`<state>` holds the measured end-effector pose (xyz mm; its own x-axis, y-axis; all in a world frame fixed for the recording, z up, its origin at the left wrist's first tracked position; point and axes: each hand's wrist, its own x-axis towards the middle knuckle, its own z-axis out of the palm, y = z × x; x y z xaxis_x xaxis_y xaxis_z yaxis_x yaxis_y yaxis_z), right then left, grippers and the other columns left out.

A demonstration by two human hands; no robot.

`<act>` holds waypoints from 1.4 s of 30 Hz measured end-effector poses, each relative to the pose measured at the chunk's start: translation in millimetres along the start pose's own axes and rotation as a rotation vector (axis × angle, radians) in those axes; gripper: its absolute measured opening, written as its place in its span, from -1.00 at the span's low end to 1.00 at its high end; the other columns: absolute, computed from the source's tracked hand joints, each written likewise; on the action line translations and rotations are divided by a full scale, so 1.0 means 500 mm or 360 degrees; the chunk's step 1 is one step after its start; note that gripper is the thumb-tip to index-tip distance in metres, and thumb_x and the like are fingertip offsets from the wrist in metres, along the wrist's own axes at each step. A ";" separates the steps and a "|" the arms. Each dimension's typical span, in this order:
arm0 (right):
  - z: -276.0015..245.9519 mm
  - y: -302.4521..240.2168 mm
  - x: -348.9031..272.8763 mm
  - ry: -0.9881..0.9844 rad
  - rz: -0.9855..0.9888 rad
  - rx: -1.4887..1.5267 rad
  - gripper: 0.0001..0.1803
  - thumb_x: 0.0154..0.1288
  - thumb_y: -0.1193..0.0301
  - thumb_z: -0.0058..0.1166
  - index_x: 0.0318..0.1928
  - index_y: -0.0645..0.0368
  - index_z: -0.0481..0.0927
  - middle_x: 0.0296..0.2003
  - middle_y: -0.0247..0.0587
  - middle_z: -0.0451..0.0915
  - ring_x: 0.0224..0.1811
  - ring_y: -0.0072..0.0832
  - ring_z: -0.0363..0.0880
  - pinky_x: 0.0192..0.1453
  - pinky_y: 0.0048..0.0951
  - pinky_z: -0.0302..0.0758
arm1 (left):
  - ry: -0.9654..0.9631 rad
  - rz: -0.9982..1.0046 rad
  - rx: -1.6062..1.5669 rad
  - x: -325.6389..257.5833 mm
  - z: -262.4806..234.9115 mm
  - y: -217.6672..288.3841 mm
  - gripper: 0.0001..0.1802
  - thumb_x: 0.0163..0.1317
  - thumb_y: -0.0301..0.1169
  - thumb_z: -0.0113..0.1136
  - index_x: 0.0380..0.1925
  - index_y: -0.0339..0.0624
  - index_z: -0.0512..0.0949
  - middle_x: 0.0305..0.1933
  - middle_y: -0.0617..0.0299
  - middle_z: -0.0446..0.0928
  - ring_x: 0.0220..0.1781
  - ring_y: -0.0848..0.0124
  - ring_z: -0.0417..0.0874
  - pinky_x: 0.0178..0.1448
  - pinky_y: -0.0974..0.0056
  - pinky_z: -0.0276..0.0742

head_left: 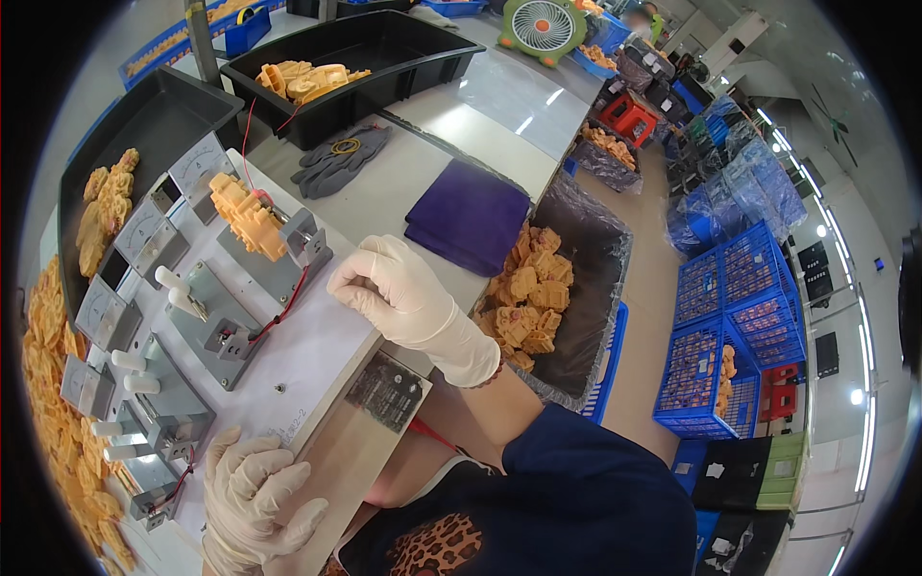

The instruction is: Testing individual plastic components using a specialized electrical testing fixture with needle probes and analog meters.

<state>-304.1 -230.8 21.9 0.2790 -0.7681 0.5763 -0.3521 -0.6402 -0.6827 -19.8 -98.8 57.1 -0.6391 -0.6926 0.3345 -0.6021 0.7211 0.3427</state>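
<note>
White gloves cover both my hands. My left hand (259,494) rests at the table's near left edge beside the closest test fixture (144,470), its fingers loosely bent and apart, nothing seen in it. Over the table's edge, my right hand (399,298) is curled, thumb against the fingers; whatever lies inside is hidden. An orange-yellow plastic part (248,216) sits on the farthest fixture (274,264), left of and apart from my right hand. Another grey fixture with white handles (206,317) stands nearer with no part on it. Dial meters (149,235) line up behind the fixtures.
Black trays (384,91) at the back and left hold orange parts. A purple cloth (468,216) and grey gloves (341,158) lie on the table. Right of it stands a plastic-lined bin (600,278) of parts. Blue crates (725,331) and a green fan (543,29) are farther off.
</note>
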 end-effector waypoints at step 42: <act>0.068 -0.027 0.040 0.0375 0.0076 0.0524 -0.65 0.05 0.60 0.31 -0.13 0.16 0.52 -0.24 -0.27 0.53 -0.34 -0.49 0.47 -0.18 -0.47 0.45 | 0.0111 0.0238 0.0800 0.338 -0.150 -0.117 -0.39 0.04 -0.44 0.38 0.18 0.03 0.50 0.19 0.16 0.53 0.25 0.10 0.54 0.39 0.03 0.37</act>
<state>-263.3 -238.3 27.3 0.0432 -0.7978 0.6014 -0.0440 -0.6029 -0.7966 -56.5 -259.5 159.5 -0.7126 -0.5687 0.4109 -0.6729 0.7197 -0.1709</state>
